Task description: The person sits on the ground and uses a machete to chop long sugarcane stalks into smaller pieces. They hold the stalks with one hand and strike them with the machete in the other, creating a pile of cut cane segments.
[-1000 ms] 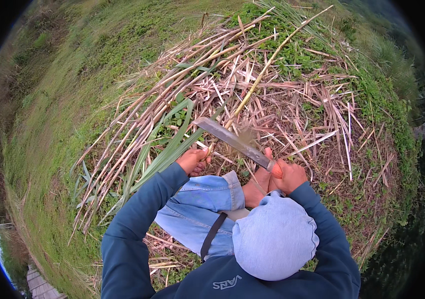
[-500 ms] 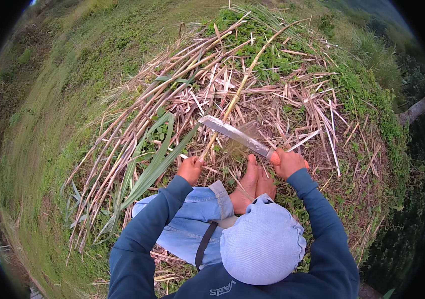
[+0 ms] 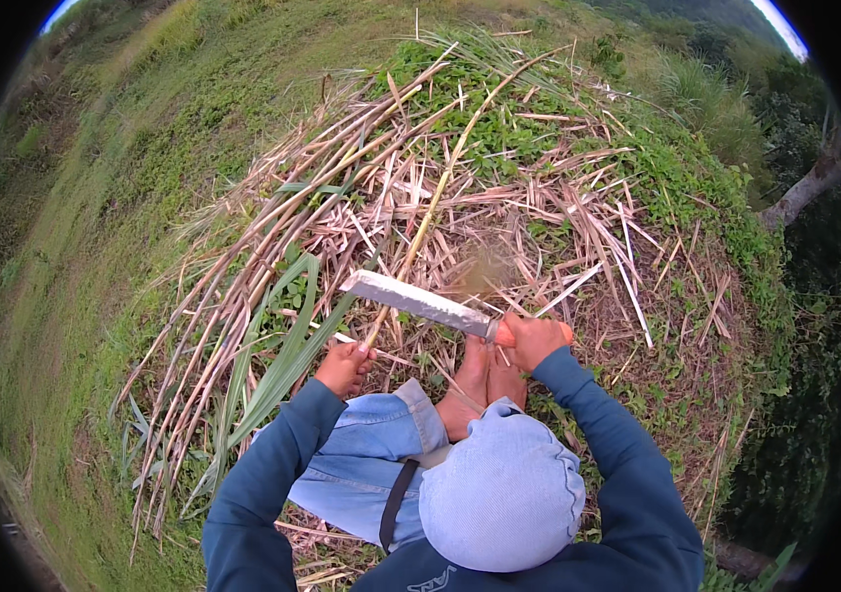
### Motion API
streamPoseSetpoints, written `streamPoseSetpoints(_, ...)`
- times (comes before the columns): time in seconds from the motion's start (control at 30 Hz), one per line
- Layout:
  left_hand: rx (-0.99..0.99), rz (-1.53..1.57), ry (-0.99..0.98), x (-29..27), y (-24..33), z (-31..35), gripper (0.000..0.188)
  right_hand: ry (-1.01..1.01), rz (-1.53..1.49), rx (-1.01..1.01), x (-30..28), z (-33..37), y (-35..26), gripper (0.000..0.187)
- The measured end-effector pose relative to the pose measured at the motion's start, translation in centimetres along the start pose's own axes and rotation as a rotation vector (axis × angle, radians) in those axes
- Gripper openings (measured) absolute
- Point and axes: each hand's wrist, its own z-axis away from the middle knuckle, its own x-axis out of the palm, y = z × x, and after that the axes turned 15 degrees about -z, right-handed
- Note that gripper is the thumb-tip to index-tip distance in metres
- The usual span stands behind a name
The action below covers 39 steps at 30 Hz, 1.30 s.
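Note:
My left hand [image 3: 344,368] is closed around the near end of a long, thin yellow cane stalk [image 3: 437,202], which runs away from me across the ground litter. In my right hand [image 3: 535,342] is the orange handle of a machete [image 3: 420,302]. Its broad, square-ended blade points left and lies across the stalk a little beyond my left hand. Whether the edge touches the stalk, I cannot tell. My bare feet [image 3: 475,385] are just nearer to me than the machete's handle end.
A bundle of long dry stalks [image 3: 243,252] lies to the left, with long green leaves [image 3: 287,370] beside it. Dry leaf strips [image 3: 598,222] cover the ground ahead and right. Low green plants surround the litter, and a tree trunk [image 3: 805,194] leans in at far right.
The machete blade has come nearer to me and to my left hand along the stalk. My left hand keeps its hold. The whole view has shifted slightly.

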Motion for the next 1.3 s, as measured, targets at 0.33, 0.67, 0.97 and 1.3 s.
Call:
streamPoseSetpoints(0.33,0.000,0.081,-0.049,0.4,-0.3,0.9,0.022,0.068,-0.044,0.164,1.1,-1.3,1.0,0.027)
streamPoseSetpoints(0.67,0.353,-0.890,0.780,-4.0,-4.9,2.5,0.023,0.322,-0.138,0.570,-0.1,3.0,7.3,0.035)
streamPoseSetpoints(0.97,0.396,-1.041,1.231,-8.6,-4.9,14.9,0.025,0.426,-0.003,0.394,2.1,6.4,9.8,0.065)
streamPoseSetpoints(1.3,0.335,-1.514,1.396,-11.1,-17.5,39.4,0.019,0.324,0.050,-0.362,-7.2,-14.7,-5.5,0.088)
